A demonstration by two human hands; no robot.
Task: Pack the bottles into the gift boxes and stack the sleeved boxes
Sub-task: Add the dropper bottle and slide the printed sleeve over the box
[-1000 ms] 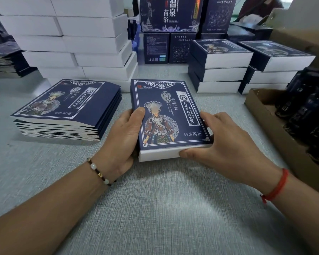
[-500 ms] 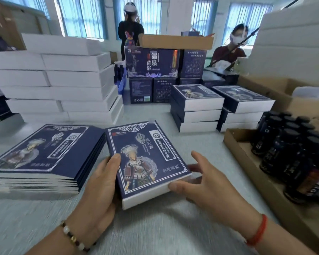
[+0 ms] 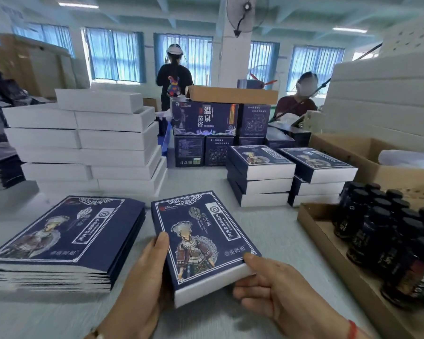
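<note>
In the head view, the camera has been raised since a second ago: where the table and the nearest stacks filled the picture then, the windows, a wall fan and two people at the far side of the room are now taken in, which suggests that the stacks ahead are being sought as the place for the next box. The sleeved box [image 3: 201, 243] has been shifted as well; it was lying square on the grey table [image 3: 267, 231] between both hands and is now turned slightly, its near white end showing below the dark printed sleeve and apparently raised off the surface, though a true lift cannot be confirmed. It is gripped along its left edge by the left hand [image 3: 142, 277], whose fingers are curled round that side with the thumb laid on the printed face, and at its near right corner by the right hand [image 3: 277, 287], whose thumb is pressed on the top edge while the fingers are curled beneath. The sleeving is judged complete, so stacking is taken to be the step in hand. Two stacks of sleeved boxes [image 3: 287, 174] stand well beyond the held box to the right, a pile of flat sleeves [image 3: 61, 238] lies just beside it on the left, and the dark bottles [image 3: 387, 231] stand in a cardboard tray [image 3: 311, 216] at the right.
</note>
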